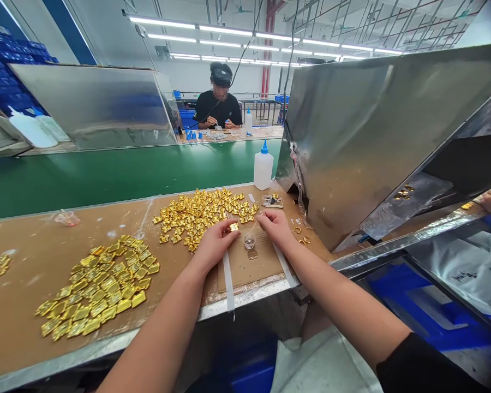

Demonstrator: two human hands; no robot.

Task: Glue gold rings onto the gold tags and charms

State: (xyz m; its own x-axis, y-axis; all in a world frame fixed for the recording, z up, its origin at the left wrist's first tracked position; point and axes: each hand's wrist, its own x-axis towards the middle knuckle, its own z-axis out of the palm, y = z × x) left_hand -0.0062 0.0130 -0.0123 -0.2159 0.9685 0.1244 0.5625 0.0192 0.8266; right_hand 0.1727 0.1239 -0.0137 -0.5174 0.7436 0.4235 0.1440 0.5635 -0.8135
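Observation:
My left hand [216, 242] pinches a small shiny gold piece [234, 226] between thumb and fingers. Close by on the right, my right hand [276, 226] has its fingers pressed together around something thin that is too small to make out. Below and between the hands, a small clear cup [249, 240] stands on a cardboard sheet [245, 270] taped down at its sides. Behind my left hand spreads a loose heap of gold pieces [200, 213]. Another group of flat gold pieces [102, 289] lies to the left of my left forearm.
A white bottle with a blue cap [263, 168] stands at the table's back edge. Gold rings [297, 230] lie right of my right hand, beside a large metal panel [376, 142]. Across the green belt [126, 170] sits a co-worker [220, 103], hands on small parts.

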